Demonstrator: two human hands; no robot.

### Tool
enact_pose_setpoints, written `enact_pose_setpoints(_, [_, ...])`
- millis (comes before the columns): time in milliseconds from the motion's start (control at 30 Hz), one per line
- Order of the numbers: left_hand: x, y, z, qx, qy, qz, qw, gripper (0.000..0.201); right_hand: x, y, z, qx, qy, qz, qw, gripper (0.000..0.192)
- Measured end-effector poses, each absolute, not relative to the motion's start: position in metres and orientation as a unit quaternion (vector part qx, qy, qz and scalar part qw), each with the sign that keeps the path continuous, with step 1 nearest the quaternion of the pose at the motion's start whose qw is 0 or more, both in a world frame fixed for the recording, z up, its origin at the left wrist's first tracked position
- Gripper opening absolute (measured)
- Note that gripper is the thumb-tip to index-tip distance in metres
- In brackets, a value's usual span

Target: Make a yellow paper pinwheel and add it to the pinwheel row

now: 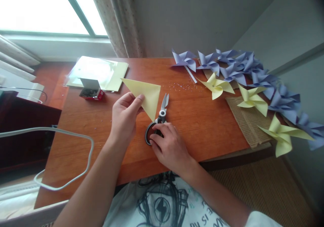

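A yellow sheet of paper [149,97], folded into a triangle, is pinched between the thumb and fingers of my left hand [124,117] above the middle of the table. Just to the right of the paper lie scissors [162,113] with dark and white handles, their blades slightly apart and pointing away from me. My right hand [170,146] has its curled fingers at the scissors' handles, covering part of them. How far the fingers go through the loops is partly hidden.
Purple paper pinwheels [233,73] and yellow pinwheels [253,98] line the right side, some over corrugated cardboard [246,122]. Tiny bits [186,86] lie scattered near a white stick [190,74]. A small red box [91,93] and a paper stack [117,77] are at left, with a white cable [91,149] nearer.
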State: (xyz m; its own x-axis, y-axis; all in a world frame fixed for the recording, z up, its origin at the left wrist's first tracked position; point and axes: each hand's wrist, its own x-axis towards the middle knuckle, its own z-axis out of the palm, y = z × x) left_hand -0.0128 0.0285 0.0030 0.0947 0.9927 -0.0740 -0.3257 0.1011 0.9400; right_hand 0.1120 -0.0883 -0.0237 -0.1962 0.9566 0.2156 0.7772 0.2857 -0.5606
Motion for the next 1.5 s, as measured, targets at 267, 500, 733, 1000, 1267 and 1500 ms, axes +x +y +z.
enact_pose_setpoints(267, [-0.008, 0.020, 0.003, 0.418, 0.411, 0.473, 0.657, 0.019, 0.165, -0.115, -0.027, -0.634, -0.710, 0.139, 0.273, 0.012])
enact_pose_setpoints(500, [-0.002, 0.014, -0.001, 0.460, 0.409, 0.428, 0.662, 0.025, 0.195, -0.115, -0.026, -0.702, -0.683, 0.088, 0.181, 0.031])
enact_pose_setpoints(733, [-0.002, 0.014, -0.004, 0.479, 0.415, 0.430, 0.643, 0.025, 0.207, -0.097, -0.009, -0.735, -0.656, 0.123, 0.120, 0.013])
enact_pose_setpoints(1000, [-0.004, 0.014, -0.003, 0.484, 0.415, 0.439, 0.632, 0.024, 0.248, -0.093, -0.007, -0.642, -0.362, 0.529, 0.420, 0.038])
enact_pose_setpoints(1267, [-0.001, 0.011, 0.000, 0.491, 0.422, 0.423, 0.634, 0.027, 0.221, -0.099, -0.021, -0.518, -0.323, 0.595, 0.523, 0.043])
enact_pose_setpoints(1500, [0.001, 0.009, 0.003, 0.493, 0.435, 0.427, 0.620, 0.025, 0.209, -0.102, -0.018, -0.512, -0.330, 0.605, 0.513, 0.037])
